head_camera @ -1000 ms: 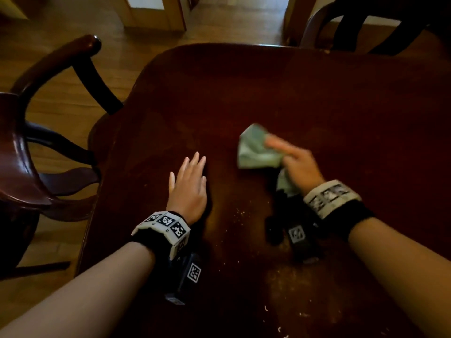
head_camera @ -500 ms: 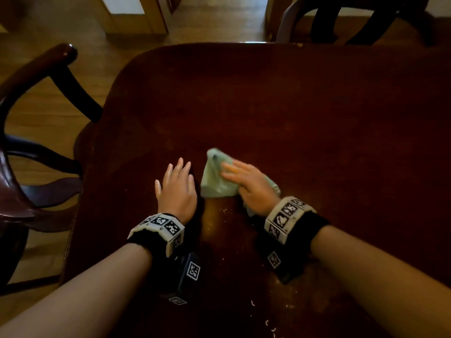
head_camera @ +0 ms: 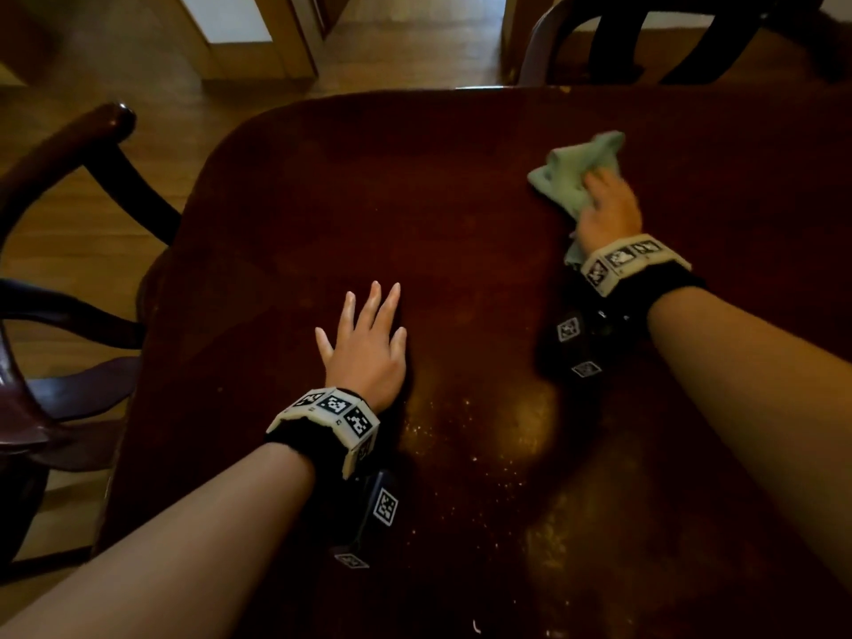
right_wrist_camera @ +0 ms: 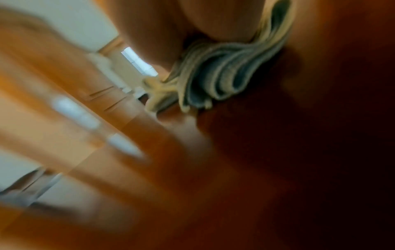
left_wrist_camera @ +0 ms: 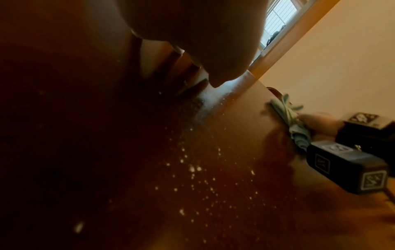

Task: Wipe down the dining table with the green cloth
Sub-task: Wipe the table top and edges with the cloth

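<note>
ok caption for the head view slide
Right hand presses the green cloth on the dining table; left hand rests flat.

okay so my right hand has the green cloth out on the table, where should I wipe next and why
Probably sweep the green cloth back toward you into the pale crumbs scattered beside your left hand. The right hand has it on the far right of the table, away from the specks.
</note>
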A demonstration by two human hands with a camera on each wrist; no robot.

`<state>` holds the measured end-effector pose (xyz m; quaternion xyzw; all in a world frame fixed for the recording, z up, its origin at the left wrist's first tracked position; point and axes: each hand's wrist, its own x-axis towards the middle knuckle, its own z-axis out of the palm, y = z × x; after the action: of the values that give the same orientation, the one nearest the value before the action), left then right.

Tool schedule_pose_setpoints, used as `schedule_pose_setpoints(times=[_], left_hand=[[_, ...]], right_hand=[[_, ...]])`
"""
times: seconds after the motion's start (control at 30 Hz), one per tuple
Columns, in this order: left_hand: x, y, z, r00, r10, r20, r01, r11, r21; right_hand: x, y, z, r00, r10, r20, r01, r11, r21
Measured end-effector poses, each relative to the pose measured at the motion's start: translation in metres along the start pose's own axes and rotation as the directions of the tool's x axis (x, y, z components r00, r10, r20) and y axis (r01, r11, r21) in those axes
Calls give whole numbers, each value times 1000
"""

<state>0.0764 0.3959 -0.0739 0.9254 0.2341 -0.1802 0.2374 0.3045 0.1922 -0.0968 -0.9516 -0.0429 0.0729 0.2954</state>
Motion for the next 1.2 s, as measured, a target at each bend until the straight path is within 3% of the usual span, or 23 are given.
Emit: schedule_pose_setpoints(times=[0.13, 0.23, 0.33, 0.47, 0.57, 0.73, 0.9, 0.97, 1.07, 1.2], left_hand=[[2, 0, -5, 999, -21, 24, 22, 998, -56], [0, -7, -18, 997, -10, 76, 19, 993, -114], [-13, -25, -18, 999, 38, 4, -36, 984, -173], [-50, -49, -5, 992, 33, -124, -60, 972, -226], [-86, -76, -2, 991, 0, -135, -30, 975, -221], [-137, -121, -6, 984, -7, -176, -33, 973, -226], [-187, -156, -2, 986, 27, -163, -61, 976, -210], [-203, -163, 2, 988, 32, -148, -64, 974, -217], [-225, -163, 9, 993, 57, -108, -79, 974, -214], [-225, -141, 13, 992, 106, -73, -119, 970, -213]], right_hand=[[-26, -38, 36, 953, -249, 174, 232, 966, 113], [-76, -34, 47, 896, -366, 253, 315, 923, 220], [-124, -22, 49, 879, -374, 295, 290, 912, 291], [-185, -33, 53, 881, -332, 338, 265, 936, 231], [-231, -56, 65, 871, -323, 369, 258, 942, 216], [-323, -87, 96, 799, -382, 464, 317, 924, 215], [-407, -86, 106, 758, -403, 513, 314, 915, 254], [-419, -87, 107, 767, -361, 531, 198, 919, 340], [-418, -91, 82, 842, -120, 526, -200, 836, 511], [-392, -69, 31, 920, 149, 362, -351, 722, 597]])
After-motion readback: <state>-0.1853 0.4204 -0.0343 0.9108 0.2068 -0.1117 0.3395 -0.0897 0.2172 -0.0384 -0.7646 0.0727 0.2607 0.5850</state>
